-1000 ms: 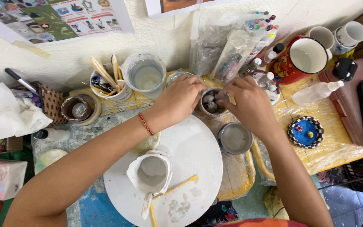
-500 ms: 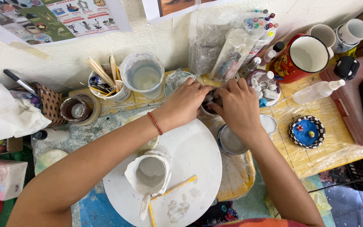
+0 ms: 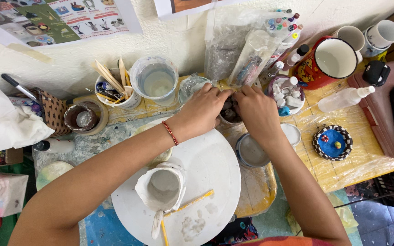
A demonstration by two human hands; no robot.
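Nearest the person, a raw clay cup (image 3: 162, 187) sits on the white round board (image 3: 215, 168), with a yellow stick (image 3: 189, 203) lying beside it. Farther up, both hands meet over a small pot of dark lumps (image 3: 230, 114) at the board's far edge. The left hand (image 3: 204, 109) curls over the pot's left rim, and the right hand (image 3: 257, 111) has its fingers pinched down into it. Beyond stands a water tub (image 3: 154, 81).

left hand (image 3: 204, 107) | right hand (image 3: 256, 109) | fingertips together, arms extended, hands curled
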